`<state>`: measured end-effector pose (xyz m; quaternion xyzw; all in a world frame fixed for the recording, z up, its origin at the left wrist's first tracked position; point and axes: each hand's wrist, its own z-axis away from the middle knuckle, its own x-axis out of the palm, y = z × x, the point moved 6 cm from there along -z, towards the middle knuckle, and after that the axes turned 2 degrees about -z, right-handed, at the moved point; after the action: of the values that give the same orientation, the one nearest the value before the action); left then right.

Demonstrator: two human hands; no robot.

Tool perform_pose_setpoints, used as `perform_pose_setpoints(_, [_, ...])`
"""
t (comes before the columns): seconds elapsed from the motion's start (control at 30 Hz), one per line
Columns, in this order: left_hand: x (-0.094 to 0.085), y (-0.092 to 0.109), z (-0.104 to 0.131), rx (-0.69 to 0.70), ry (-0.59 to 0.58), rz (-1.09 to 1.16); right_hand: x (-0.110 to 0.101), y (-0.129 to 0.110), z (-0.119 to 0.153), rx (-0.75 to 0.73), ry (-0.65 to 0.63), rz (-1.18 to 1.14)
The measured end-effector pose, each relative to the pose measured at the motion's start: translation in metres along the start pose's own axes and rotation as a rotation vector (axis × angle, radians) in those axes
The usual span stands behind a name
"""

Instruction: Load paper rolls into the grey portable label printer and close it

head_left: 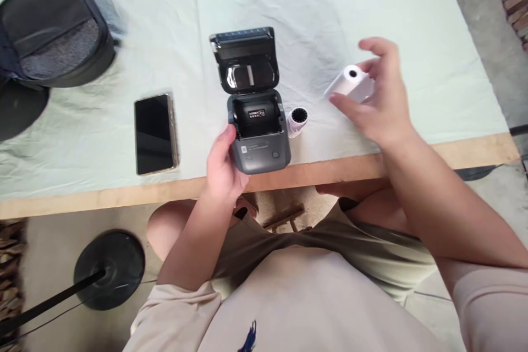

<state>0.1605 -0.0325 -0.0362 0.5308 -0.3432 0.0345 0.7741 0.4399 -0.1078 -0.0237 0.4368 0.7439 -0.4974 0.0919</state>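
A small dark grey printer [262, 155] has its lid [247, 60] raised, and the compartment inside shows no roll. My left hand [223, 168] grips the printer's left side, thumb on its edge. Right beside the printer lies a small white roll [297, 121] with a black core. Farther right is a larger white paper roll [345, 81] with a dark hole in its end. My right hand [379, 88] is around that roll with fingers spread apart, the thumb at its near side; whether the fingers press on it is unclear.
A black phone [153, 135] with a gold edge lies on the pale cloth left of the printer. An open black case [53, 33] sits at the upper left. The table's wooden edge [103, 198] runs in front of my body. A round black stand base [109, 269] is on the floor.
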Motion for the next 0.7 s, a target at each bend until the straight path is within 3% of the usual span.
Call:
perform_pose_setpoints(0.13, [0.001,-0.004,0.0,-0.006,-0.027,-0.008,-0.005,-0.068,-0.008,-0.265,0.148,-0.247])
perform_pose_setpoints(0.27, [0.002,-0.006,0.004,0.01,-0.061,-0.031,0.019,-0.121,-0.01,-0.314,-0.033,-0.295])
perform_pose_setpoints(0.37, [0.001,-0.007,0.005,-0.007,-0.057,-0.02,0.021,-0.127,-0.012,-0.277,-0.014,-0.328])
perform_pose_setpoints(0.47, [0.001,-0.007,0.006,-0.014,-0.052,-0.013,0.019,-0.127,-0.01,-0.248,0.023,-0.217])
perform_pose_setpoints(0.63, [0.005,-0.008,0.006,-0.006,-0.07,-0.002,0.04,-0.136,-0.003,-0.279,-0.127,0.187])
perform_pose_setpoints(0.7, [0.005,-0.007,0.006,-0.005,-0.064,0.002,0.049,-0.135,-0.003,-0.324,-0.186,0.213])
